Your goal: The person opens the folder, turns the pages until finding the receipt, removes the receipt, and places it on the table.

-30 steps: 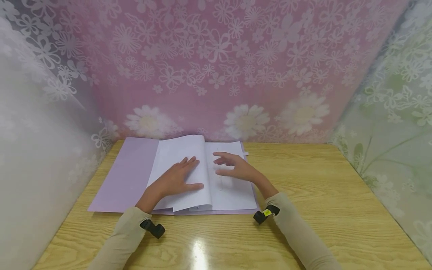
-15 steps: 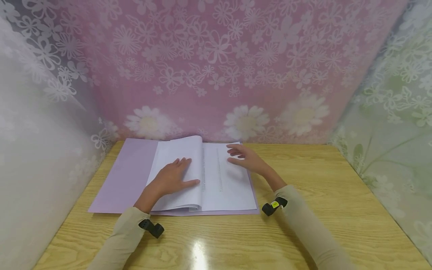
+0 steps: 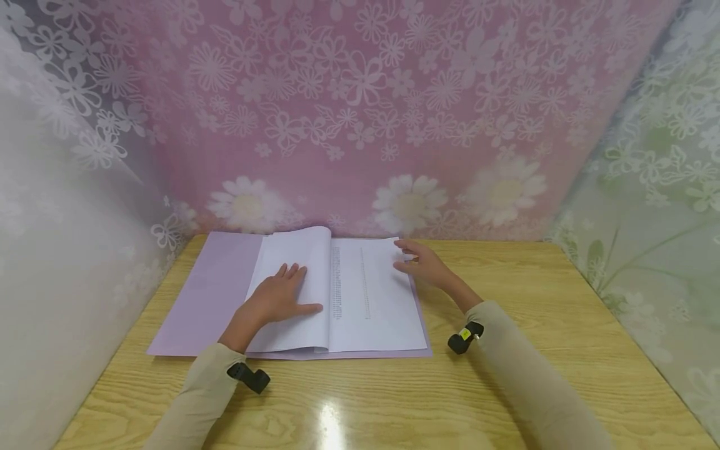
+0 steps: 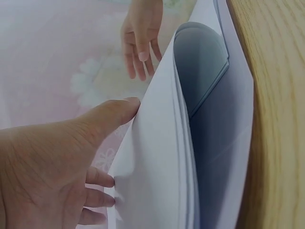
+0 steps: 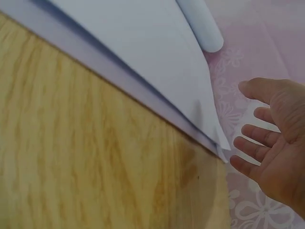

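A lilac folder lies open on the table, holding a stack of white paper sheets. The turned sheets bulge in a curve near the fold, and my left hand rests flat on them with spread fingers. In the left wrist view their layered edges show, with a hollow under the curve. On the right lies a page with columns of small print. My right hand hovers at that page's upper right edge, fingers extended and parted, holding nothing. The right wrist view shows the page corner beside its fingertips.
The folder sits on a wood-grain table, near its back edge. Behind rises a pink floral backdrop. A pale panel stands at the left and a floral one at the right.
My right hand has moved right and away from the page's middle to its edge. The left hand has slid slightly left, and the turned sheets have settled left, uncovering a printed column.
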Motion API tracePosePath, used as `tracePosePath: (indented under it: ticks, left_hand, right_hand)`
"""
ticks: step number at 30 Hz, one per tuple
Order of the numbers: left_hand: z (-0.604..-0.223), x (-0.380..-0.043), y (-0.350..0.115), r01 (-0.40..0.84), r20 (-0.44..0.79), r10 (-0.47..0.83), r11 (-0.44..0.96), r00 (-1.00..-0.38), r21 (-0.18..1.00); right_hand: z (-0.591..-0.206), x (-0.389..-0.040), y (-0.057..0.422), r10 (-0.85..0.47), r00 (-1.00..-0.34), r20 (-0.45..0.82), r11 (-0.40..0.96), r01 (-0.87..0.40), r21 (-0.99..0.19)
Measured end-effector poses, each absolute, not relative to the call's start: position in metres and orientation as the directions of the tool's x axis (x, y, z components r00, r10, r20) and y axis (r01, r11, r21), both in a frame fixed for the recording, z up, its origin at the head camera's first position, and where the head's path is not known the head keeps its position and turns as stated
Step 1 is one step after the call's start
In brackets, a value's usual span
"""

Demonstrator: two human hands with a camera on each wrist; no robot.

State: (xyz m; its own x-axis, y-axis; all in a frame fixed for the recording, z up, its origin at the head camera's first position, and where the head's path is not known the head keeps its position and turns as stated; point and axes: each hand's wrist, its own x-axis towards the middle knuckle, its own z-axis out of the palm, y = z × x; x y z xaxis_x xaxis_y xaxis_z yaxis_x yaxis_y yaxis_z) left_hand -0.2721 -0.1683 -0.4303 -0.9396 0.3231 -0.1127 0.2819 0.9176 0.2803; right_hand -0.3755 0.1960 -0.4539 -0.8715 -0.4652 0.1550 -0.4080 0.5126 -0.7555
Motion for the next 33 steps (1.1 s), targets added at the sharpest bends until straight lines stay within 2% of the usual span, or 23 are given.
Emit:
tracePosePath:
  ticks: [9,19,33]
  left_hand:
    - [-0.436,-0.276,-0.175,0.350,-0.069,0.400,0.862,-0.914,0.366]
    - [-0.440,-0.276,-0.177,0.241,-0.201,0.346,0.878,-0.917,0.414]
    - [-0.438,-0.275,-0.180,0.215,-0.263,0.345,0.882,-0.901,0.421]
  right_hand:
    - [-0.458,-0.379,0.201,-0.454,-0.881,0.132,0.552,-0.394,-0.735]
    - [-0.469,-0.383,0.200,-0.426,-0.901,0.086,0.599,-0.352,-0.719]
    - [-0.477,-0.389,0.201,-0.408,-0.912,0.032,0.668,-0.323,-0.670]
